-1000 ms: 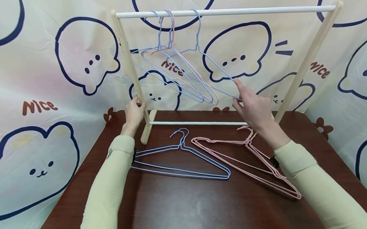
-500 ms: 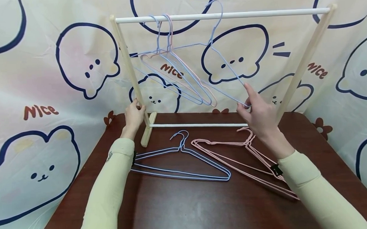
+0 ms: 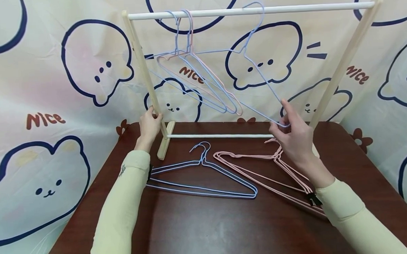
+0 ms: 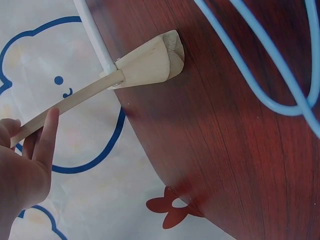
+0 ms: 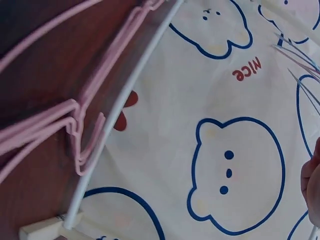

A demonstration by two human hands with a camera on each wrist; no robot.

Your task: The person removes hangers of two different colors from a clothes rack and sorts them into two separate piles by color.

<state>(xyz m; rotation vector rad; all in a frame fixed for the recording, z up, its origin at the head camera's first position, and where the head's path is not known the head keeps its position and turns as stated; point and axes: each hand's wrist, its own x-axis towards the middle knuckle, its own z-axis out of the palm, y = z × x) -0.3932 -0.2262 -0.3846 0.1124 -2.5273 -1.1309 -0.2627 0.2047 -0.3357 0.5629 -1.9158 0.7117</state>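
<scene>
The landmark here is a small wooden drying rack with a white top rail (image 3: 287,8), standing at the back of the dark brown wooden table (image 3: 210,231). The right hand (image 3: 296,137) pinches the lower corner of a light blue wire hanger (image 3: 260,76) between thumb and fingers (image 3: 285,107), just in front of the rack's right slanted post; the hanger is tilted, with its hook (image 3: 254,7) at the top rail, though whether the hook sits over the rail or only in front of it cannot be told. The left hand (image 3: 149,127) grips the rack's left wooden post (image 3: 144,69), its fingers curled round the post just above the wooden foot (image 4: 150,62) (the left wrist view shows one finger lying along the post). Near the left end of the top rail hang more wire hangers, blue and pink (image 3: 195,82), bunched together. In front of the rack's white lower rail (image 3: 220,135), flat on the table, lie a pair of blue wire hangers (image 3: 205,179) and, beside them to the right, a stack of pink wire hangers (image 3: 259,170), which pass partly under the right forearm.
</scene>
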